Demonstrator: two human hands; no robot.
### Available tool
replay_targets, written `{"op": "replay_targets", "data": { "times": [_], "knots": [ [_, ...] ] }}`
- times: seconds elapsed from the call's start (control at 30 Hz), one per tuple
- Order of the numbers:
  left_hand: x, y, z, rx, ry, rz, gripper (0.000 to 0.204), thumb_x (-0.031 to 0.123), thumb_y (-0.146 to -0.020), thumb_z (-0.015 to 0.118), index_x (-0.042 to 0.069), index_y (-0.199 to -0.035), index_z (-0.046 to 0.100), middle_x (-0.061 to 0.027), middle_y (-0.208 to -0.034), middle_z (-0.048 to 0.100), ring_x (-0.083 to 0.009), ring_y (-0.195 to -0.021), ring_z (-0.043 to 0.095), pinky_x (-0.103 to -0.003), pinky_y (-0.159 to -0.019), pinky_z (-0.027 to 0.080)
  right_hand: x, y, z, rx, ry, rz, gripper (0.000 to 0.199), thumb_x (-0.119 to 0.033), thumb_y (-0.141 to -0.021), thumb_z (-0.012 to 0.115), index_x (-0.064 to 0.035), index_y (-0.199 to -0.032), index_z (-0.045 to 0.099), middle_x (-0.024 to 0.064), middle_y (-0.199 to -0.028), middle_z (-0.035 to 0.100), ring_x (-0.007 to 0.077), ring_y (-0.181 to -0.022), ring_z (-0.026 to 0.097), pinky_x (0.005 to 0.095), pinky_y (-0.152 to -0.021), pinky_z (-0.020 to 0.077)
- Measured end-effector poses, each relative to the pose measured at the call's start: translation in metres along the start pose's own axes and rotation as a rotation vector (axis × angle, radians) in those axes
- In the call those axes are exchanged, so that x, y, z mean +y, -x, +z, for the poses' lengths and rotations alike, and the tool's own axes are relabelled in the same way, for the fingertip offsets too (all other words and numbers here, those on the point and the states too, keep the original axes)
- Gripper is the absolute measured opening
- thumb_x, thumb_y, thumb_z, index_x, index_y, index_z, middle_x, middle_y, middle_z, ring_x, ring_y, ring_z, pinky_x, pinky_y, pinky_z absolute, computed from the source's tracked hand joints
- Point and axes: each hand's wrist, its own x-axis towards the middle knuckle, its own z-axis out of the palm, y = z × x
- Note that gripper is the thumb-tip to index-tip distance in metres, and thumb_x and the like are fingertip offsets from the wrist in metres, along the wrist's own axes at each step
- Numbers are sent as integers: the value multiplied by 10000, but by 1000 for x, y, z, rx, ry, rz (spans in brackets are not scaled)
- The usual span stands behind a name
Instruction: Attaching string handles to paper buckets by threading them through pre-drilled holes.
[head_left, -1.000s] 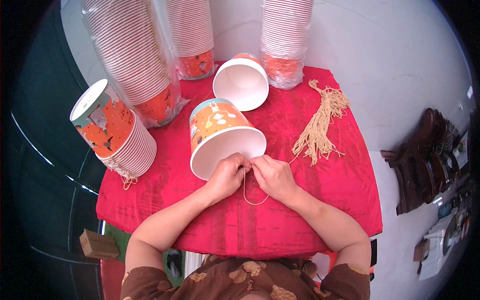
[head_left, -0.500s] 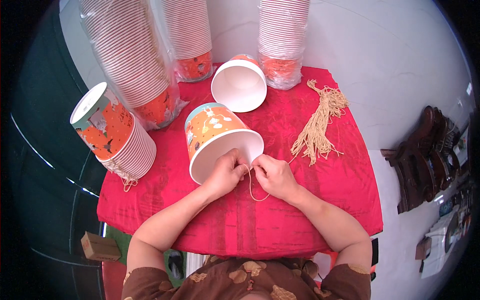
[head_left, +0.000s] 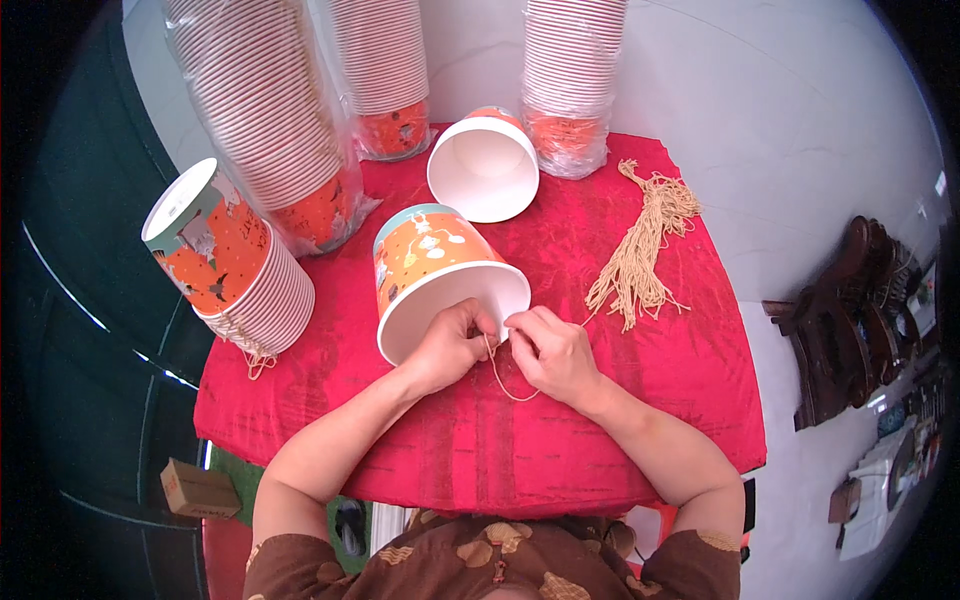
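At the rim of the tipped paper bucket [head_left: 440,275], that is where everything is happening: the tan string [head_left: 503,377] hangs in a slack loop between the two hands, dipping toward the person's body over the red tablecloth [head_left: 640,400]. Bucket lies on its side, orange printed wall up, white mouth facing the person, its long axis running away from the body and a touch to the left. Left hand [head_left: 452,342] is pressed right against the near lip of that mouth, fingers curled and pinched shut on one end of the string. Right hand [head_left: 553,352] sits just beside it, a shade further from the rim, fingertips also closed on the string's other run. So the left hand is the nearer one to the bucket's edge, and the string lies between the two grips, just below the rim.

Moving outward: a second bucket [head_left: 484,168] lies behind, open mouth toward us. To the right, well apart from the hands, a bundle of tan strings [head_left: 643,250] fans across the cloth. On the left, a nested stack of printed buckets [head_left: 225,260] leans on its side, and three tall wrapped stacks [head_left: 275,110] stand along the back.
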Motion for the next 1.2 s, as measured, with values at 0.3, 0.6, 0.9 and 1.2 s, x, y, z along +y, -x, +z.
{"op": "replay_targets", "data": {
  "times": [0.3, 0.6, 0.9, 1.2],
  "knots": [
    [0, 4, 10, 75, -263, 104, 89, -16, -867, 636, 22, -904, 564, -14, -788, 568, -80, -717, 511, -257, -625, 454, 11, 1, 7, 3, 18, 25, 116, -32, -838, 626, -26, -950, 652, 134, -835, 566, 327, -733, 635, 430, -602, 519],
    [-12, -3, 20, 243, -586, 480, 125, -50, -832, 606, 11, -924, 548, -182, -858, 600, -371, -795, 620, -434, -680, 498, 15, 3, 12, 15, 21, 51, 136, -23, -819, 623, -23, -952, 651, 153, -842, 598, 343, -773, 634, 449, -646, 522],
    [-13, -2, 20, 299, -907, 494, 140, 3, -809, 628, 0, -887, 512, -196, -845, 575, -384, -765, 612, -476, -669, 510, 14, 3, 9, -33, 35, 122, 195, -25, -835, 611, -30, -1024, 660, 172, -990, 637, 348, -857, 660, 421, -716, 543],
    [-16, 1, 12, 225, -929, 523, 146, 63, -862, 587, -15, -932, 484, -209, -834, 595, -378, -734, 636, -457, -630, 528, 13, 2, 6, -69, -53, 147, 245, -45, -870, 591, -30, -1105, 656, 174, -1067, 635, 348, -930, 659, 409, -771, 543]
  ]
}}
